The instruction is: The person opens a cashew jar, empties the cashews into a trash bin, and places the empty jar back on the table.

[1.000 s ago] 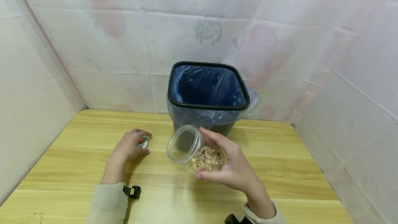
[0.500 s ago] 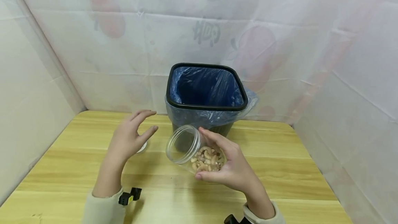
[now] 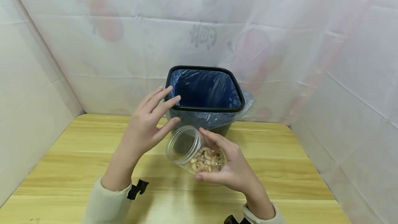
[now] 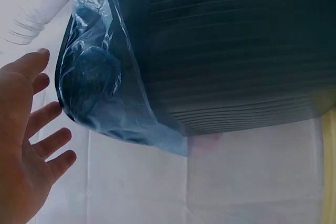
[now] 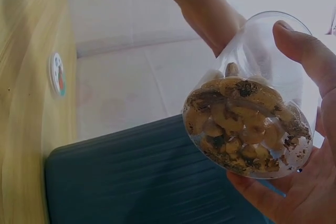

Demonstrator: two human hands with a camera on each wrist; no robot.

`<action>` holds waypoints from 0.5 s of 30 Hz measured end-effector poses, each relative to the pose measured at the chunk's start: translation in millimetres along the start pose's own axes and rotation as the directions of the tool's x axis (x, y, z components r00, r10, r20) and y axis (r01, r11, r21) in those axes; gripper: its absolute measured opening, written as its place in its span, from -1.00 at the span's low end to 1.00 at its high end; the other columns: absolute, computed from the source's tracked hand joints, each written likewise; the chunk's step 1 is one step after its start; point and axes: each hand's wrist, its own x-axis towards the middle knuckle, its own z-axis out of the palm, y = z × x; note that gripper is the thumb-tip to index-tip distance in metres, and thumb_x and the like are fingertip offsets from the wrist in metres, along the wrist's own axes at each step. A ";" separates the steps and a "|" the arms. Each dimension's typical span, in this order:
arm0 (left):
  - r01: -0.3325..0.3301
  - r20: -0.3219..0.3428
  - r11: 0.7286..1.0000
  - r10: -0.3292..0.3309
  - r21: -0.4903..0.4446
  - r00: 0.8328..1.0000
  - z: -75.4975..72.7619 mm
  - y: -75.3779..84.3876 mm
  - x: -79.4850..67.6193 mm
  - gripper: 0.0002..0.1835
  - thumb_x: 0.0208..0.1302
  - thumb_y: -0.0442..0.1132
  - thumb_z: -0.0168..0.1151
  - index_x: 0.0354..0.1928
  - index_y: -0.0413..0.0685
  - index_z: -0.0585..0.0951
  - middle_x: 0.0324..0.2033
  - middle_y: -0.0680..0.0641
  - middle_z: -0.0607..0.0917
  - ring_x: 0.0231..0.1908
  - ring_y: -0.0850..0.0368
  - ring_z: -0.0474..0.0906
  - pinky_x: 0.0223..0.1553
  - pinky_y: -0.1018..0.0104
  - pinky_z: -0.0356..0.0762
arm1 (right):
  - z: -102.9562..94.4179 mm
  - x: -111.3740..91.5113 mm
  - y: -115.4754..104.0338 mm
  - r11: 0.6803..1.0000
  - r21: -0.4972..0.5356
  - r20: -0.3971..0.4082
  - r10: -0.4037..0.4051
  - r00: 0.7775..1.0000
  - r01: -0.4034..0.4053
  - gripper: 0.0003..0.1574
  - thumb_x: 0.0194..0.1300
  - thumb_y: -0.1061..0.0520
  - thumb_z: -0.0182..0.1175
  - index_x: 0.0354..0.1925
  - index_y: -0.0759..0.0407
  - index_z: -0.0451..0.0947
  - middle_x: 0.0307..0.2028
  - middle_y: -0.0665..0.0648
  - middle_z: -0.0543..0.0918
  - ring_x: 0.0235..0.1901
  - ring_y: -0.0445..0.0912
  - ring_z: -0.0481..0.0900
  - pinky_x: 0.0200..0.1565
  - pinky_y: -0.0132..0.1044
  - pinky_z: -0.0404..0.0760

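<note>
My right hand (image 3: 231,165) grips a clear plastic jar (image 3: 183,144) tilted with its threaded mouth to the left. Cashews (image 3: 206,160) lie inside; in the right wrist view the nuts (image 5: 241,124) and dark crumbs gather against the jar's base. Just left of the jar's mouth, my left hand (image 3: 146,123) hovers with fingers spread, holding nothing. Its fingertips overlap the near-left rim of the trash bin (image 3: 205,109) in the head view; whether they touch it I cannot tell. On the table, a round white lid (image 5: 56,74) with a printed label shows in the right wrist view.
Behind the jar, the dark bin stands on the wooden table (image 3: 264,179), lined with a blue plastic bag (image 3: 211,118) folded over its rim. Pale printed curtains (image 3: 130,51) enclose the table at the back and both sides.
My left hand has let go of the lid on the table, risen, and moved right toward the bin and jar, fingers spreading. The right hand holds the jar in nearly the same place.
</note>
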 end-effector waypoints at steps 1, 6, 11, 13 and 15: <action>-0.004 0.024 1.000 0.003 0.014 1.000 0.4 -1.6 2.3 -0.47 0.41 0.07 0.20 0.32 0.01 0.54 0.38 -0.14 0.44 0.46 -0.13 0.21 0.42 -0.03 0.24 | 0.3 0.4 -0.3 1.000 0.003 0.000 0.003 1.000 -0.003 0.23 -0.16 0.07 0.66 0.44 0.15 0.30 0.36 0.13 0.45 0.27 0.00 0.52 0.24 -0.27 0.51; -0.054 0.125 0.997 0.046 0.060 0.991 3.8 -9.6 10.6 -0.44 0.39 0.04 0.24 0.37 0.07 0.50 0.41 -0.12 0.41 0.48 -0.13 0.16 0.47 0.00 0.12 | -3.6 2.1 -2.9 0.999 0.020 -0.011 0.036 0.999 -0.036 0.26 -0.20 0.12 0.68 0.45 0.11 0.30 0.36 0.11 0.47 0.24 -0.02 0.56 0.23 -0.26 0.52; -0.108 0.158 0.991 0.094 0.077 0.983 5.7 -13.4 12.0 -0.42 0.30 -0.08 0.35 0.36 0.08 0.51 0.35 -0.14 0.49 0.44 -0.16 0.25 0.48 -0.03 0.10 | -18.3 2.6 -2.6 0.998 0.066 -0.048 0.012 0.999 -0.009 0.32 -0.26 0.26 0.67 0.46 0.23 0.26 0.27 0.21 0.55 0.19 -0.01 0.59 0.15 -0.27 0.58; -0.131 0.162 0.988 0.118 0.076 0.980 6.6 -14.2 12.5 -0.43 0.29 -0.11 0.37 0.34 0.07 0.53 0.32 -0.13 0.52 0.43 -0.15 0.28 0.45 -0.03 0.16 | -27.0 3.0 -2.9 0.997 0.081 -0.064 -0.009 0.998 0.014 0.34 -0.30 0.32 0.65 0.45 0.30 0.23 0.23 0.28 0.57 0.20 0.01 0.59 0.15 -0.29 0.57; -0.160 0.160 0.985 0.148 0.067 0.976 7.6 -15.0 13.3 -0.46 0.30 -0.15 0.36 0.32 0.04 0.55 0.28 -0.11 0.56 0.40 -0.13 0.32 0.42 -0.06 0.22 | -36.6 4.3 -4.3 0.996 0.090 -0.072 -0.014 0.997 0.021 0.35 -0.31 0.35 0.64 0.45 0.32 0.22 0.23 0.33 0.56 0.20 0.01 0.58 0.16 -0.33 0.56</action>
